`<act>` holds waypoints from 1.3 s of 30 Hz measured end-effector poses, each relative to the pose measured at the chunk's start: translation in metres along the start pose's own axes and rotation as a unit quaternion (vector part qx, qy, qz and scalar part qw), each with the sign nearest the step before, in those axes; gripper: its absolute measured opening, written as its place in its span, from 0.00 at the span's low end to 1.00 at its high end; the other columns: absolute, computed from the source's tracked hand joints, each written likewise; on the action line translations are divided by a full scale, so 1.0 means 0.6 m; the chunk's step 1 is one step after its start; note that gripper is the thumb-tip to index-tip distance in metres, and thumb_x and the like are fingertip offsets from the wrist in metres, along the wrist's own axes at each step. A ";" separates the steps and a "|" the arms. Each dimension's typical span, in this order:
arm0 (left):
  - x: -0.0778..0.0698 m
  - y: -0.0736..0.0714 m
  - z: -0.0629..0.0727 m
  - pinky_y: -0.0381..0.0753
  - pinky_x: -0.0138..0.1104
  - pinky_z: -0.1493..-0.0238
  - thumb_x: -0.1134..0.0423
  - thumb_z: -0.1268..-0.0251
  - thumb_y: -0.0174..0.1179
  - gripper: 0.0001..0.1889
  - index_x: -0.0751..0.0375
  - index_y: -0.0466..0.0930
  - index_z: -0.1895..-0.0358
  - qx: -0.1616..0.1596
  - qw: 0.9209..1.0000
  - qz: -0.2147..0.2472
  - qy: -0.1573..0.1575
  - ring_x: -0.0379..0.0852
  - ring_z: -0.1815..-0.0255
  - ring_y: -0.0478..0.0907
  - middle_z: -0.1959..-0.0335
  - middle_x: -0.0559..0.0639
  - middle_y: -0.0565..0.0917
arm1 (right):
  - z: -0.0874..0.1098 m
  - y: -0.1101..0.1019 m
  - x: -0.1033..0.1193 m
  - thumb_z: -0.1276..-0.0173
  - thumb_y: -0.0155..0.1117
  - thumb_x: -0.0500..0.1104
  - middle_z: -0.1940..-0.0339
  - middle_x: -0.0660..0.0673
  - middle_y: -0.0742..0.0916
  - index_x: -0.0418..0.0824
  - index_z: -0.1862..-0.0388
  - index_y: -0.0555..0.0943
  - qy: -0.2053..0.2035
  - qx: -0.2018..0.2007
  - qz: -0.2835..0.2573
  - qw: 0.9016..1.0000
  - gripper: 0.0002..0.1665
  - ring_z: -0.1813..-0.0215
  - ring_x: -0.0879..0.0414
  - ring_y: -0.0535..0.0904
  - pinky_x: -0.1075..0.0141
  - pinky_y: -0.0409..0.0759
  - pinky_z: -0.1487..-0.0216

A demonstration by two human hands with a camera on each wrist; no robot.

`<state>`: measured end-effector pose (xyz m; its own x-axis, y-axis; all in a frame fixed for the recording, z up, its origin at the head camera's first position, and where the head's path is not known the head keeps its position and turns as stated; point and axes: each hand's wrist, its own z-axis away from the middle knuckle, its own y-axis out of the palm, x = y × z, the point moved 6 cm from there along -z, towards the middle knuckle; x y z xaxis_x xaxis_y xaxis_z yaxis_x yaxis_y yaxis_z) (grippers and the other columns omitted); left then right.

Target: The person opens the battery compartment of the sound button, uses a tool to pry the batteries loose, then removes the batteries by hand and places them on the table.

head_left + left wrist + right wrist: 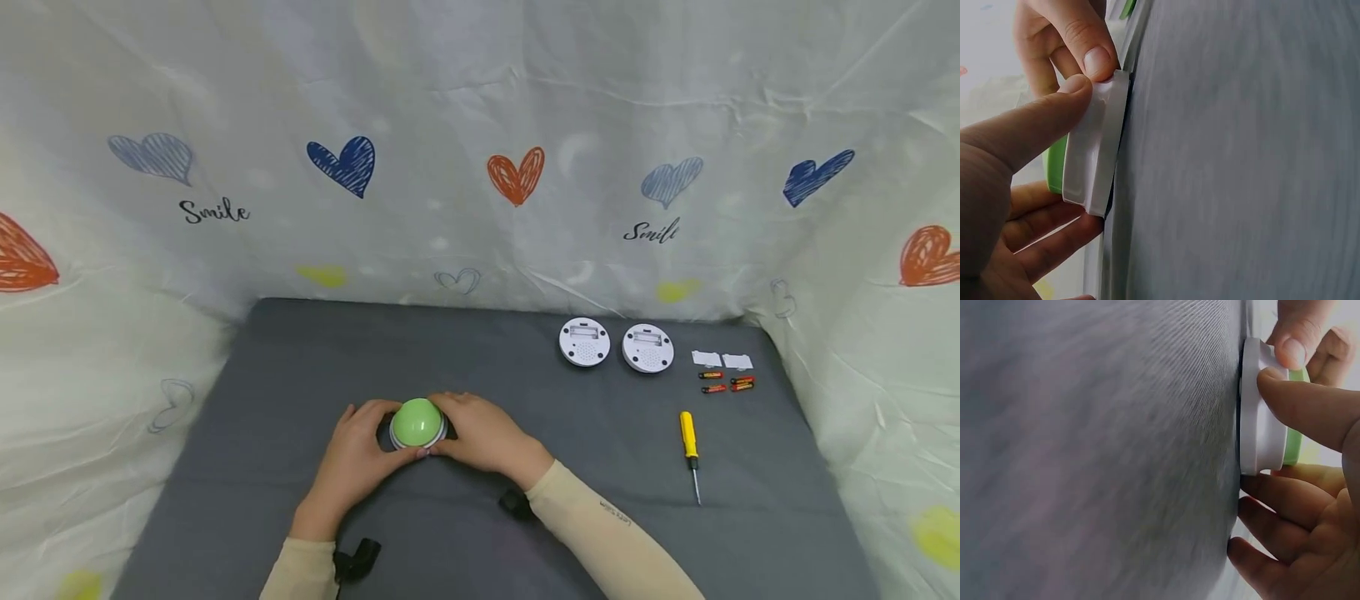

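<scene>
A round push button (417,423) with a green dome and a white base sits dome-up on the grey tabletop. From its left side my left hand (356,460) grips it, thumb along the near rim and fingers around the far left. My right hand (483,435) holds the opposite side, its thumb beside the left thumb. In the left wrist view, the white base (1094,150) shows under the left thumb, flat against the cloth. The right wrist view shows the right thumb on the base (1264,425) and the fingertips around its far side.
Two white round units (584,342) lie underside-up at the back right, battery compartments uncovered. Right of them are two small white covers (707,358) and several red-and-black batteries (713,388). A yellow-handled screwdriver (687,433) lies nearer. A printed curtain (450,233) hangs behind.
</scene>
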<state>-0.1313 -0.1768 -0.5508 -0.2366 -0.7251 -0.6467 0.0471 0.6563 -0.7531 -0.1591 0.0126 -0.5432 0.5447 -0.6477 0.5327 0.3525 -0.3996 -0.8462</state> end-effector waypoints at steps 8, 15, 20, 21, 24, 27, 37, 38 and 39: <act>-0.034 0.029 -0.009 0.55 0.73 0.22 0.47 0.50 0.89 0.39 0.60 0.84 0.36 0.008 1.000 -0.005 0.025 0.60 0.37 0.83 0.42 0.56 0.87 | 0.040 -0.014 -0.025 0.28 0.80 0.56 0.25 0.45 0.82 0.43 0.19 0.75 0.017 -0.005 -0.016 1.000 0.44 0.25 0.51 0.78 0.57 0.77 0.26; -0.062 0.048 -0.007 0.57 0.70 0.21 0.47 0.50 0.89 0.38 0.59 0.85 0.37 0.019 0.999 -0.011 0.037 0.58 0.39 0.84 0.42 0.54 0.87 | 0.075 -0.020 -0.039 0.28 0.81 0.55 0.25 0.47 0.82 0.44 0.19 0.75 0.033 -0.006 -0.032 0.999 0.44 0.24 0.50 0.78 0.55 0.77 0.25; -0.078 0.062 -0.005 0.59 0.70 0.21 0.46 0.52 0.90 0.38 0.58 0.85 0.38 0.029 0.999 -0.013 0.044 0.56 0.39 0.85 0.43 0.52 0.87 | 0.098 -0.025 -0.048 0.29 0.82 0.54 0.24 0.45 0.82 0.43 0.20 0.76 0.047 -0.008 -0.039 0.998 0.44 0.24 0.48 0.77 0.53 0.77 0.25; -0.081 0.065 -0.004 0.60 0.70 0.21 0.45 0.52 0.90 0.38 0.58 0.85 0.38 0.031 0.998 -0.015 0.046 0.55 0.40 0.85 0.43 0.51 0.87 | 0.102 -0.026 -0.049 0.29 0.82 0.53 0.25 0.45 0.82 0.43 0.20 0.76 0.047 -0.008 -0.040 0.998 0.44 0.24 0.48 0.77 0.52 0.77 0.25; -0.090 0.072 -0.002 0.61 0.69 0.21 0.46 0.52 0.90 0.39 0.58 0.85 0.38 0.038 0.998 -0.021 0.051 0.54 0.40 0.85 0.43 0.51 0.87 | 0.113 -0.028 -0.053 0.30 0.83 0.52 0.25 0.45 0.83 0.43 0.21 0.77 0.048 -0.010 -0.045 0.998 0.43 0.24 0.48 0.78 0.52 0.78 0.26; -0.097 0.078 0.000 0.63 0.68 0.22 0.46 0.53 0.90 0.41 0.59 0.85 0.36 0.043 0.997 -0.025 0.060 0.54 0.40 0.85 0.43 0.52 0.86 | 0.120 -0.027 -0.056 0.31 0.84 0.51 0.26 0.46 0.83 0.44 0.21 0.77 0.051 -0.012 -0.048 0.997 0.43 0.23 0.47 0.76 0.51 0.77 0.25; -0.103 0.083 0.002 0.63 0.67 0.21 0.46 0.53 0.90 0.41 0.59 0.84 0.36 0.041 0.997 -0.024 0.067 0.54 0.39 0.84 0.43 0.52 0.86 | 0.128 -0.026 -0.060 0.33 0.85 0.50 0.25 0.47 0.82 0.44 0.21 0.77 0.059 -0.017 -0.060 0.996 0.44 0.19 0.46 0.73 0.48 0.74 0.22; -0.103 0.083 0.002 0.63 0.67 0.21 0.46 0.53 0.90 0.41 0.59 0.84 0.36 0.040 0.997 -0.023 0.066 0.54 0.39 0.84 0.43 0.52 0.86 | 0.128 -0.026 -0.061 0.33 0.85 0.50 0.25 0.47 0.82 0.44 0.21 0.77 0.058 -0.018 -0.060 0.996 0.44 0.19 0.46 0.73 0.48 0.73 0.22; -0.102 0.082 0.001 0.63 0.67 0.21 0.46 0.53 0.90 0.41 0.59 0.85 0.36 0.039 0.997 -0.021 0.065 0.54 0.40 0.84 0.43 0.52 0.86 | 0.128 -0.025 -0.061 0.33 0.85 0.50 0.25 0.47 0.82 0.44 0.21 0.77 0.057 -0.020 -0.060 0.996 0.44 0.19 0.46 0.73 0.48 0.73 0.21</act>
<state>-0.1139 -0.1002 -0.5486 -0.3644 -0.7148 -0.5968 0.1093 0.6037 -0.7897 -0.1258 0.0922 -0.5489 0.4094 -0.6630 0.6267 0.3783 -0.5017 -0.7779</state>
